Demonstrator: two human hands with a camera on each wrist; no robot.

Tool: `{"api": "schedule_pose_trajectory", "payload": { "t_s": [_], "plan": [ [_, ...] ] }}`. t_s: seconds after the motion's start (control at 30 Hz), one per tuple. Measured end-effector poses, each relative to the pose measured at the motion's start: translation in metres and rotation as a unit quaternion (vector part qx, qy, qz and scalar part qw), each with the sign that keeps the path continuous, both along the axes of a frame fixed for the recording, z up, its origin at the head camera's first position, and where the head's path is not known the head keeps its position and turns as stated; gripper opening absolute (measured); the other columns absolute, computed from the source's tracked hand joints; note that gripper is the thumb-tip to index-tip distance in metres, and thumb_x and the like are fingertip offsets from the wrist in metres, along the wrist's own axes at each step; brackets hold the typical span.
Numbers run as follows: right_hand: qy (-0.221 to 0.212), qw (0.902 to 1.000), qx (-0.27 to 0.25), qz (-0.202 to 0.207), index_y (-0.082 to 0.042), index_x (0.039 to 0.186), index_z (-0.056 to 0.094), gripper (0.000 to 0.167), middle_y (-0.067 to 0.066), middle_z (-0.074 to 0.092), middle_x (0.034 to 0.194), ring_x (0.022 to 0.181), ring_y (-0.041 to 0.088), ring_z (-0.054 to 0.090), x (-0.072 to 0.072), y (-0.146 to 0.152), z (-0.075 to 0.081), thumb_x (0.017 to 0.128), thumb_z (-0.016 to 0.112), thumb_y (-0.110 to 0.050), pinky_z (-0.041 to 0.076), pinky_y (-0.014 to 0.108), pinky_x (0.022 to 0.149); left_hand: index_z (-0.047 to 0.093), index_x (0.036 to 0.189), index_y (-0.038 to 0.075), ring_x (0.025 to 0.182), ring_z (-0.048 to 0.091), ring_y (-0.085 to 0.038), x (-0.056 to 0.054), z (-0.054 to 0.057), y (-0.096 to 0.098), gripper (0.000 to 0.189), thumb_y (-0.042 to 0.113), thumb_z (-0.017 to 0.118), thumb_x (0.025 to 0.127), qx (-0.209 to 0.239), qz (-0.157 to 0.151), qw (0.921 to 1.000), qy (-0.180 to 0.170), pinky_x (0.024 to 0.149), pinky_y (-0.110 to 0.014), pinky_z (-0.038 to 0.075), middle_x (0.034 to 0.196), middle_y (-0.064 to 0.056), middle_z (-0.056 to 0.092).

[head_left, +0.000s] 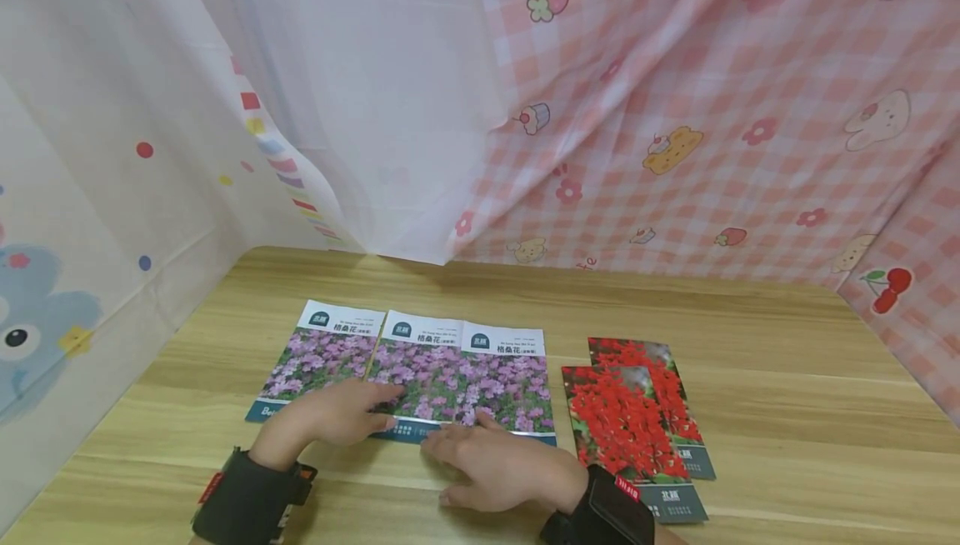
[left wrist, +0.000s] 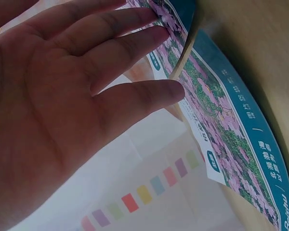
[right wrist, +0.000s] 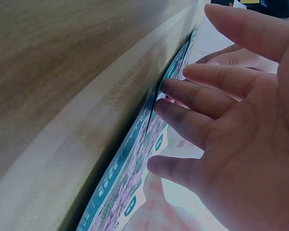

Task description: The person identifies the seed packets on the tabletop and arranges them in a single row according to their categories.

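Note:
Three seed packets with pink-purple flowers lie side by side on the wooden table: a left packet [head_left: 328, 347], a middle packet [head_left: 427, 362] and a right packet [head_left: 504, 374]. The middle and right ones meet or slightly overlap. My left hand [head_left: 339, 413] rests its extended fingers on the lower part of the middle packet. With fingers spread, my right hand [head_left: 504, 463] touches the lower edges of the middle and right packets. Both wrist views show straight fingers; the left palm [left wrist: 53, 106] and right palm [right wrist: 245, 154] hold nothing.
Two red-flower packets overlap to the right, a front packet [head_left: 622, 424] partly covering a back packet [head_left: 678, 399]. The wooden tabletop [head_left: 795, 412] runs back to a white curtain [head_left: 390, 112] and a pink checked curtain [head_left: 675, 220].

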State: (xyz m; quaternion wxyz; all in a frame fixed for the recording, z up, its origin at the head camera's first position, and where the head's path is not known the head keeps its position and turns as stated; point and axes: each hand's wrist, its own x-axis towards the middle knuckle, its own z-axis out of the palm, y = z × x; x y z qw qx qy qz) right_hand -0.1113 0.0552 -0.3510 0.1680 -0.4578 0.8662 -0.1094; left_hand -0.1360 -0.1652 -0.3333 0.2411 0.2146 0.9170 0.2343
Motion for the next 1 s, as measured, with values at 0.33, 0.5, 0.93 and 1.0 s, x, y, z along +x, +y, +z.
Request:
{"api": "schedule_pose_trajectory", "payload": {
  "t_s": [0.33,0.5,0.93,1.0],
  "plan": [
    [-0.023,0.9979,-0.051,-0.032,-0.011,0.135,0.044,0.054,0.002,0.042,0.138,0.129,0.018,0.034,0.0,0.012,0.002,0.088,0.06,-0.032,0.02,0.057,0.103,0.042,0.132,-0.007,0.121,0.04,-0.039,-0.001,0.0,0.002,0.048,0.016,0.055,0.091,0.01,-0.012,0.9997,0.02,0.099,-0.053,0.03,0.132,-0.022,0.045],
    [-0.038,0.9957,-0.068,-0.052,-0.011,0.135,0.045,0.051,0.003,0.042,0.138,0.129,0.018,0.034,-0.002,0.025,0.005,0.09,0.058,-0.029,0.019,0.055,0.104,0.036,0.136,-0.004,0.121,0.041,-0.038,0.0,0.002,0.005,0.052,0.015,0.055,0.091,0.02,-0.003,0.9991,0.037,0.099,-0.052,0.031,0.134,-0.021,0.043],
    [-0.043,0.9909,-0.09,-0.091,-0.003,0.133,0.045,0.051,0.011,0.044,0.136,0.128,0.027,0.036,-0.005,0.06,0.014,0.089,0.06,-0.023,0.02,0.053,0.105,0.035,0.139,0.001,0.128,0.03,-0.038,0.007,-0.001,0.023,0.06,0.024,0.059,0.089,0.026,-0.061,0.9955,0.068,0.103,-0.054,0.022,0.14,-0.02,0.035],
    [-0.05,0.9901,-0.091,-0.095,-0.002,0.133,0.045,0.051,0.012,0.043,0.137,0.128,0.029,0.034,-0.005,0.065,0.014,0.089,0.06,-0.023,0.018,0.055,0.104,0.035,0.139,0.002,0.13,0.028,-0.037,0.009,-0.002,0.027,0.06,0.024,0.059,0.088,0.026,-0.07,0.9951,0.064,0.103,-0.054,0.021,0.141,-0.021,0.034]
  ]
}}
